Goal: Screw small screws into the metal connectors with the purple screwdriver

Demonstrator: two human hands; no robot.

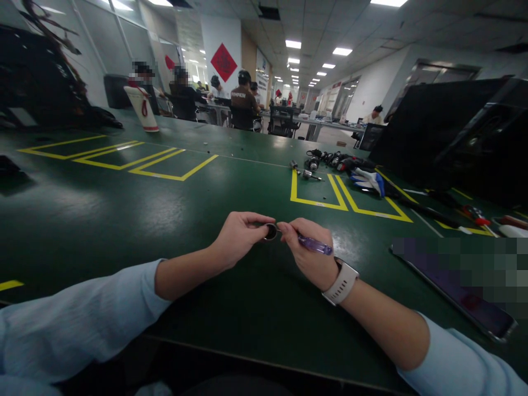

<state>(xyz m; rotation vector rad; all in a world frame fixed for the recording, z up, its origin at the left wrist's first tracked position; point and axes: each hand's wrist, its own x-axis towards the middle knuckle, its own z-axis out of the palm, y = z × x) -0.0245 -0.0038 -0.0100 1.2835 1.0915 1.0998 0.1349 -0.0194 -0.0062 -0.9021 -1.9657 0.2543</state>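
Note:
Just above the green table [165,206], my left hand [243,234] pinches a small round metal ring-shaped part [270,232] with a dark inside. My right hand [307,245] is closed around a screwdriver [315,245] with a clear purple handle. Its thin shaft points left, and the tip is at the right edge of the ring part; whether it touches is too small to tell. Both hands are close together near the middle of the view.
Metal parts [311,175] and dark motor-like pieces [313,160] lie at the back right, beside a blue and white glove [368,181]. A phone [454,291] rests at the right. Yellow tape [319,204] marks the table. A white paper cup [142,110] stands far left. People sit beyond.

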